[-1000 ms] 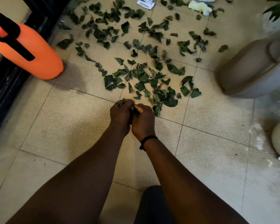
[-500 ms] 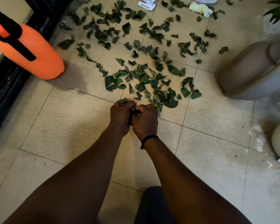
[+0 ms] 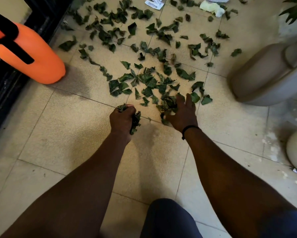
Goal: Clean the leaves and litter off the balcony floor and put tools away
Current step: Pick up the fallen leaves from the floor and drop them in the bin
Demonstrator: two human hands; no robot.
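1. Beige tiled balcony floor carries everything; the orange sprayer bottle standing on it serves as the landmark, with a grey planter well to its right.
2. Green leaves lie scattered in a broad patch to the right of the bottle and beyond it, thickest in a clump on the near side of the patch. They look thin, curled and partly torn, some flat on the tile and some overlapping. Paper litter and a pale crumpled scrap lie at the far edge, well beyond the bottle.
3. To the bottle's lower right, the right hand reaches into the nearest clump, fingers spread and laid over the leaves, which bunch against its palm.
4. Nearer the bottle, the left hand is a closed fist, fingers curled tight round a wad of leaves that pokes out at both ends.
5. To do this gathering step well, I judge the spread hand should rake low against the tile and draw the loose leaves toward the fist in one sweep, pressing lightly so flat ones lift rather than slide.
6. With the fist nearly full, emptying it soon would likely prevent spills.
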